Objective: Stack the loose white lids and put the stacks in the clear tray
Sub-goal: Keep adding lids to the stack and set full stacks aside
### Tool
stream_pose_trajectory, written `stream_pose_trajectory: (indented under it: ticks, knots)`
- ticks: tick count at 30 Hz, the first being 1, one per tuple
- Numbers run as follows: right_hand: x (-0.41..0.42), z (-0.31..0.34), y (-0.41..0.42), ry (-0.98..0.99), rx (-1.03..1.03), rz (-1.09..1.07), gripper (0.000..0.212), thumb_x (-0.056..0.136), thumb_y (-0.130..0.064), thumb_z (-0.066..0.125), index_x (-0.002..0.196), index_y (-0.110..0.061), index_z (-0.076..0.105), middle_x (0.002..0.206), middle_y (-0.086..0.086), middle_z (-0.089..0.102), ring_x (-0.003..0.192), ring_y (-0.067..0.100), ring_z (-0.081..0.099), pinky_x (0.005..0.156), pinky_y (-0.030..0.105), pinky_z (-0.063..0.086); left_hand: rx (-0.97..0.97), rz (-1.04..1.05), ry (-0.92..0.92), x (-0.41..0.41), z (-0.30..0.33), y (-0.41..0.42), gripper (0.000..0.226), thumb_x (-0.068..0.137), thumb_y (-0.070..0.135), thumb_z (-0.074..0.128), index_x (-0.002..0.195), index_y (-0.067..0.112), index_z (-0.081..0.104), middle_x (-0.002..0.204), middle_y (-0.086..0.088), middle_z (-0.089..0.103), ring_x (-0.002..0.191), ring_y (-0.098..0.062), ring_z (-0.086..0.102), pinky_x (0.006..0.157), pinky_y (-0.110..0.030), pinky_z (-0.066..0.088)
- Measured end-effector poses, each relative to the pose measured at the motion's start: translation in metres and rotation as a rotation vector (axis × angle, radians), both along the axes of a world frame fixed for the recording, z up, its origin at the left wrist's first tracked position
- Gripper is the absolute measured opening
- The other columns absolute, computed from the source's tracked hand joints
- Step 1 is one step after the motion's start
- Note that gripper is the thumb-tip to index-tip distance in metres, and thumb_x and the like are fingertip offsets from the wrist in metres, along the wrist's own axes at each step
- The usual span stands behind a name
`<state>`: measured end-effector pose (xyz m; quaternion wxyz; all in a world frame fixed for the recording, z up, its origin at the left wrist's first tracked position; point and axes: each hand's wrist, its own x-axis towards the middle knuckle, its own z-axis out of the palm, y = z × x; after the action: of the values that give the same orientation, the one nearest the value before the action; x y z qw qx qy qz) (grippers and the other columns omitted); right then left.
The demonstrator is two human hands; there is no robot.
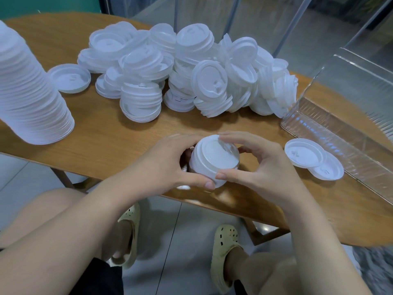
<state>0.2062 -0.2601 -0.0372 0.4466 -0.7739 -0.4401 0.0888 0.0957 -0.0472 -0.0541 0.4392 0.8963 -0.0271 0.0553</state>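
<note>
Two hands on one short stack: your left hand (170, 165) and right hand (261, 167) both grasp the small stack of lids (212, 160) near the front edge of the surface (106, 141), fingers curled round its sides, thumbs meeting at the near rim. Only the head view here.

Step in hand, as I judge it: squaring up this stack. Press evenly from both sides so the rims nest flush; don't squeeze hard, these thin lids look like they flex and could pop apart. The top lid looks slightly tilted, so seat it before adding more.

Supply: big loose pile of lids (191, 71) across the middle of the surface, far from sorted. Tall finished stack (29, 88) stands at your left, leaning a bit toward the edge. One single lid (69, 78) lies between that stack and the pile. Two lids (312, 158) overlap just beside the clear tray (340, 133) on your right; the tray looks to hold no stacks yet.

Edges and room: your stack sits close to the front edge, so slide it inward before letting go. Bare wood between you and the pile gives working room. Path to the tray is short, but those two lids lie in it; lift over them.
</note>
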Motion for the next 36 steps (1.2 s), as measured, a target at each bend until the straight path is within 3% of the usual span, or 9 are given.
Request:
stream_pose_trajectory:
  ticks: [4,7,12,19,24,25,28,32,36]
  knots:
    - [-0.003,0.002,0.0,0.027,-0.017,0.011,0.063,0.068,-0.049,0.086,0.124,-0.025,0.072,0.132,-0.017,0.067,0.13,0.01,0.059,0.098,0.021,0.046,-0.009,-0.01,-0.016,0.0,0.002,0.0,0.077,0.066,0.05,0.092,0.136,0.042,0.061,0.118,0.027,0.068,0.11,0.008,0.056,0.089,-0.006,0.037]
    - [-0.003,0.003,0.0,0.026,-0.012,-0.006,0.053,0.077,-0.048,0.081,0.123,-0.024,0.073,0.133,-0.012,0.066,0.132,0.015,0.058,0.1,0.028,0.048,-0.006,-0.005,0.0,0.0,0.002,0.0,0.078,0.066,0.052,0.092,0.137,0.044,0.06,0.119,0.027,0.068,0.111,0.002,0.056,0.093,-0.012,0.04]
    - [-0.004,0.0,0.003,0.012,-0.024,-0.022,0.052,0.078,-0.047,0.081,0.124,-0.024,0.072,0.127,-0.016,0.068,0.128,0.014,0.06,0.095,0.022,0.049,-0.018,0.015,0.02,-0.001,0.0,0.0,0.084,0.062,0.053,0.093,0.135,0.055,0.053,0.118,0.026,0.066,0.112,-0.002,0.056,0.095,-0.017,0.043]
    - [-0.008,-0.001,0.0,-0.015,-0.017,-0.067,0.048,0.081,-0.049,0.077,0.123,-0.027,0.07,0.128,-0.018,0.067,0.128,0.014,0.059,0.097,0.032,0.051,-0.038,0.014,0.035,-0.002,0.001,0.0,0.086,0.063,0.057,0.091,0.139,0.057,0.05,0.119,0.022,0.066,0.115,-0.005,0.056,0.097,-0.02,0.044]
    - [0.014,0.004,-0.037,-0.251,0.092,-0.442,0.034,0.086,-0.035,0.079,0.115,-0.019,0.071,0.122,-0.007,0.063,0.122,-0.004,0.055,0.102,0.017,0.04,-0.069,0.003,0.05,0.002,0.003,-0.006,0.081,0.066,0.052,0.092,0.137,0.05,0.054,0.121,0.027,0.066,0.113,0.0,0.06,0.093,-0.015,0.046]
    - [0.023,0.003,-0.049,-0.292,0.065,-0.521,0.034,0.083,-0.033,0.08,0.114,-0.019,0.072,0.119,-0.007,0.062,0.118,-0.006,0.054,0.103,0.019,0.04,-0.087,-0.003,0.044,0.004,0.003,-0.008,0.079,0.066,0.049,0.092,0.136,0.048,0.055,0.121,0.031,0.065,0.113,0.004,0.06,0.09,-0.009,0.044]
    - [0.043,-0.002,-0.08,-0.355,-0.171,-0.675,0.044,0.076,-0.042,0.082,0.115,-0.022,0.073,0.121,-0.012,0.06,0.122,0.014,0.056,0.111,0.044,0.04,-0.092,-0.023,0.016,0.012,0.005,-0.018,0.073,0.066,0.05,0.092,0.13,0.051,0.056,0.121,0.036,0.062,0.115,0.013,0.056,0.089,-0.001,0.038]
    - [0.051,-0.006,-0.095,-0.282,-0.378,-0.759,0.049,0.077,-0.039,0.087,0.121,-0.023,0.072,0.134,-0.009,0.061,0.132,0.017,0.049,0.108,0.033,0.027,-0.076,-0.056,-0.018,0.022,0.007,-0.027,0.066,0.066,0.055,0.09,0.121,0.06,0.054,0.122,0.034,0.062,0.118,0.008,0.055,0.095,-0.012,0.041]
    - [0.049,-0.005,-0.088,-0.254,-0.367,-0.741,0.037,0.078,-0.035,0.087,0.109,-0.021,0.075,0.121,-0.005,0.068,0.121,0.02,0.057,0.109,0.047,0.04,-0.075,-0.06,-0.02,0.026,0.008,-0.03,0.065,0.063,0.058,0.088,0.116,0.065,0.051,0.122,0.039,0.059,0.117,0.011,0.054,0.091,-0.005,0.037]
